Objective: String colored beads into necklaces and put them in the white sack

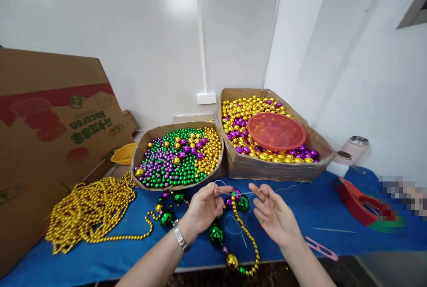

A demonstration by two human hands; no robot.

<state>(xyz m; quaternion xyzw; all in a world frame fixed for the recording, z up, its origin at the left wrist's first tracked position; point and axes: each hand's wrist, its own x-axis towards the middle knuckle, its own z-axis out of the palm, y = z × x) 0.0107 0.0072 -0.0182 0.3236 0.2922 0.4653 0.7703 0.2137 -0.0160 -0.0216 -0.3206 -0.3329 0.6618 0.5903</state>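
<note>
My left hand (207, 203), with a metal watch band at its wrist, pinches a thin clear thread (245, 194). Across from it, my right hand (271, 211) pinches the same thread, which runs taut between the two. Behind and below the hands lies a beaded necklace (216, 235) of large green, gold and purple beads. A gold bead strand (248, 233) hangs from near the thread and curves toward the table's front edge. Loose thread loops on the blue cloth under my hands. Exactly how the thread joins the beads is hard to make out.
A box of small mixed beads (135, 175) and a larger box (267, 170) holding gold and purple beads and a red bowl (278, 132) stand behind. Gold bead strands (96, 211) heap at left beside a carton (50, 144). Pink scissors-like handle (322, 249) and red tape dispenser (358, 202) lie right.
</note>
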